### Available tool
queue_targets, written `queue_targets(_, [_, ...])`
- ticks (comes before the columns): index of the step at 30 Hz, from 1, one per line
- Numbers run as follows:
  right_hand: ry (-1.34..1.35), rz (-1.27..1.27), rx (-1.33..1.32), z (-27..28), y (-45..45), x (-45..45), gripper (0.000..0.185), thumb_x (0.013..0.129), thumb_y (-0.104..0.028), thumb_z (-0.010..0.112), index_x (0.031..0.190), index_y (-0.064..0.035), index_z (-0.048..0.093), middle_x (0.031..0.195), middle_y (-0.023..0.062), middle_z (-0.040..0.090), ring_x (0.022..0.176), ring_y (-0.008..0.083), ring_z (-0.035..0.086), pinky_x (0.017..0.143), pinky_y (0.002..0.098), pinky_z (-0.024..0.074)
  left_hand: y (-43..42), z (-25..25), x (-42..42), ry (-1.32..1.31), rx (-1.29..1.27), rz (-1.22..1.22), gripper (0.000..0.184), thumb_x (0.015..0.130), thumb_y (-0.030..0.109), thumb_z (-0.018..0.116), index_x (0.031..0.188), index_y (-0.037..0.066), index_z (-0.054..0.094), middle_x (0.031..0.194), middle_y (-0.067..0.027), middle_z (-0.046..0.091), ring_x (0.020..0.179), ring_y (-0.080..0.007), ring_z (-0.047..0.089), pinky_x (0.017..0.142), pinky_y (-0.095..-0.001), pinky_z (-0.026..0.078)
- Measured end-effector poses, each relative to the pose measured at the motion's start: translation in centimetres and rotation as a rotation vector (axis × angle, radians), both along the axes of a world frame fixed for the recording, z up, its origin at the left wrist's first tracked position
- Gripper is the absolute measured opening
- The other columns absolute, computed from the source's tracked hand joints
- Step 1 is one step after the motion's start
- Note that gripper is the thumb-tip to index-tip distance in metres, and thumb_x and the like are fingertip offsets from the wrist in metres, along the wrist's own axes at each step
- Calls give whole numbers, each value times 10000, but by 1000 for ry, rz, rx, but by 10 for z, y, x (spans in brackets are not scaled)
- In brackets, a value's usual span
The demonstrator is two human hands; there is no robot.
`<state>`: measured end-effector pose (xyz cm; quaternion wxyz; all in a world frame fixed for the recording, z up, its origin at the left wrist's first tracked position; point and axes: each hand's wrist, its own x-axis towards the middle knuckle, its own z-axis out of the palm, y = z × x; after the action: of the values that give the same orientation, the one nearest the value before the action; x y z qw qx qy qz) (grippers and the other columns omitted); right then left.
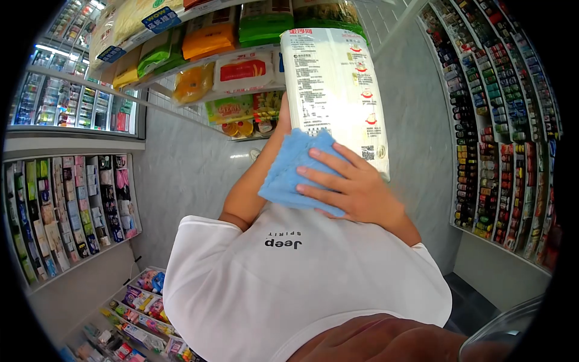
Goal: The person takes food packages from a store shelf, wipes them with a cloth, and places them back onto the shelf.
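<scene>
A large white plastic food pack (335,90), printed with text and small red bowl pictures, is held up in front of my chest. My left hand (284,116) is at its left edge; the fingers are hidden behind the pack, which it appears to support. Over the lower part of the pack lies a blue cloth (283,172). My right hand (347,184) presses on this cloth with its fingers spread across it, pinning it against the pack's lower end.
Ahead on the left, a shelf rack (199,66) carries colourful food packs. Bottle shelves (482,120) line the right side. A lit cooler (78,96) and a rack of hanging goods (66,205) stand on the left. Grey floor (187,157) lies between them.
</scene>
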<state>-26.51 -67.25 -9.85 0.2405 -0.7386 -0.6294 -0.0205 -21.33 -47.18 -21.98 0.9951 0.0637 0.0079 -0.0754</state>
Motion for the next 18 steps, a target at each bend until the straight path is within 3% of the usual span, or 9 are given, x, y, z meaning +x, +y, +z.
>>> queue_targets(4, [-204,-52,48,-21,-3,3,362,820,-258,693,1175,-188,674,1342,-10,593,1320,230,492,1107,460,383,1,-4,5,-26,-6,5,583,1001,443,365,1363,1,484,1312,-206,571,1138,-341,609,959,-464,521])
queue_targets(8, [-178,-223,-18,-16,-33,17,363,863,-243,663,1218,-169,648,1353,3,587,1300,261,510,1105,442,387,2,-11,10,-199,-122,-59,583,1000,441,368,1353,-5,494,1301,-207,579,1128,-337,614,952,-458,525])
queue_targets(9, [-147,-277,-35,-14,-42,22,362,879,-235,650,1232,-158,639,1356,9,586,1292,275,516,1103,437,389,-3,7,7,67,75,65,572,994,432,376,1323,-13,519,1257,-206,604,1092,-319,631,918,-431,541])
queue_targets(11, [199,-532,116,-20,-66,33,370,912,-205,614,1269,-107,614,1395,104,549,1342,327,456,1145,444,316,-2,13,1,86,81,57,561,996,427,372,1312,-9,528,1238,-198,614,1077,-313,639,905,-424,549])
queue_targets(16, [1004,-1067,1157,-75,-109,58,398,968,-233,558,1277,19,548,1269,157,601,1184,244,578,1008,372,452,4,9,-1,88,71,49,544,998,438,358,1271,12,557,1198,-173,638,1028,-297,663,856,-429,574])
queue_targets(18, [1082,-1000,1227,-89,-108,66,435,965,-263,562,1275,41,534,1268,176,589,1179,253,582,983,369,474,4,9,-1,101,85,62,541,999,441,353,1263,18,563,1181,-168,646,1006,-292,674,836,-429,585])
